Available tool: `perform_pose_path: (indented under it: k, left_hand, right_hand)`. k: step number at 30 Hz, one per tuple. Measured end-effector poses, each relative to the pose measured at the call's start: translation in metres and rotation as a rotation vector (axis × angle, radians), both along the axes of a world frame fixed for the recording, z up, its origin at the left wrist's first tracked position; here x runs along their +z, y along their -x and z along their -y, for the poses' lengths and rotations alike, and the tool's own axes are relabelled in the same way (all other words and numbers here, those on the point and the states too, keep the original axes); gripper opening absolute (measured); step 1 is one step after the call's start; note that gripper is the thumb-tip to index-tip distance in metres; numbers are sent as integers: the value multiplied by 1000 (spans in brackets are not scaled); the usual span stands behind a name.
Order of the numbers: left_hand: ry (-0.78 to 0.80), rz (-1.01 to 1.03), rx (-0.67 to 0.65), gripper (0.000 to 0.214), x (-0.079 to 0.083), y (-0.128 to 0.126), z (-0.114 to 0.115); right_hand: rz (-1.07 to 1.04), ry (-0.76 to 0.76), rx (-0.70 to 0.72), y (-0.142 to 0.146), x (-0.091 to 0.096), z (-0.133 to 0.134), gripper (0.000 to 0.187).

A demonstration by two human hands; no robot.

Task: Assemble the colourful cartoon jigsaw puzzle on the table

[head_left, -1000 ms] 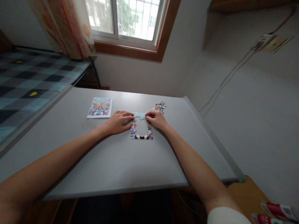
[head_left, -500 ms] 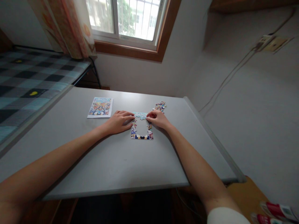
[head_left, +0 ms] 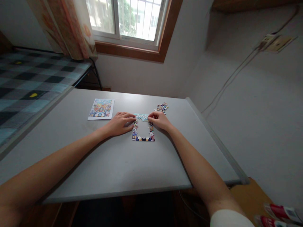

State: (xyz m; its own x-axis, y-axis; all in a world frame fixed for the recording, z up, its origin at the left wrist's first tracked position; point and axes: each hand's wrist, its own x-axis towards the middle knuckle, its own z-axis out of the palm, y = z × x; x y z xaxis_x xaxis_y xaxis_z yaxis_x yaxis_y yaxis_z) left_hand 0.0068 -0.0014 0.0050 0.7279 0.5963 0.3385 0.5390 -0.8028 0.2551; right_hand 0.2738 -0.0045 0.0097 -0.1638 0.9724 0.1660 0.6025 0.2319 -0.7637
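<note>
A partly joined jigsaw puzzle [head_left: 143, 139] lies flat on the grey table, its edge pieces forming a rectangular frame around a bare middle. Light-blue pieces with white lettering make up its far end. My left hand [head_left: 121, 123] rests palm down at the puzzle's left side, fingers stretched out and touching its upper left edge. At the upper right corner, my right hand [head_left: 159, 120] has thumb and forefinger pinched together at the border; whatever lies between the fingertips is too small to make out. Just beyond that hand is a pile of loose puzzle pieces [head_left: 163, 107].
A printed picture sheet [head_left: 101, 109] lies on the table [head_left: 113, 167] left of the puzzle. Past the table's left edge stands a bed with a checked cover [head_left: 35, 82]. A wall with hanging cables [head_left: 227, 83] borders the right side; red-labelled bottles [head_left: 281, 212] are at the lower right.
Both hands keep nearly the same place and pose at the puzzle. Only a very slight shift of the whole view shows.
</note>
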Motion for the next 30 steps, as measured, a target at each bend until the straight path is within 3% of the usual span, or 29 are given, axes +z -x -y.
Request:
perform_pose_path:
  k: [17,30]
  left_hand:
    - [19,9,-3,35,-1,0,0]
    - [10,4,1,35,0,0,1]
  right_hand:
    - [-192,51,9,-1,0,1,18]
    - [-204,72,29,-2,-1,0,21]
